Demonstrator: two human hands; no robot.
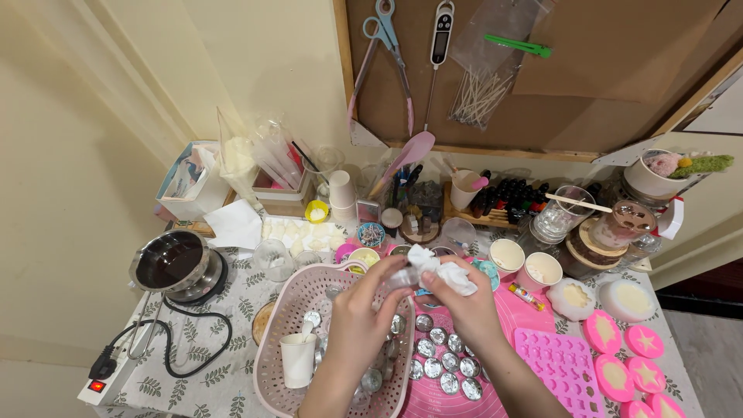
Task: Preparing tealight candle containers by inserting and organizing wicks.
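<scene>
My left hand (360,310) and my right hand (464,302) meet above the middle of the table. Together they grip a small item wrapped in crumpled white tissue (433,271); what is inside I cannot tell. Below my left hand stands a pink perforated basket (271,348) with a white paper cup (298,360) and several small metal tins in it. More round metal tins (445,364) lie on a pink mat (518,310) under my right hand.
A metal melting pot (172,263) sits at the left with its black cord running to a power strip (104,379). Cups of wax (539,271), a pink silicone mould (565,364) and pink star moulds (631,360) lie right. Bottles, jars and tools crowd the back.
</scene>
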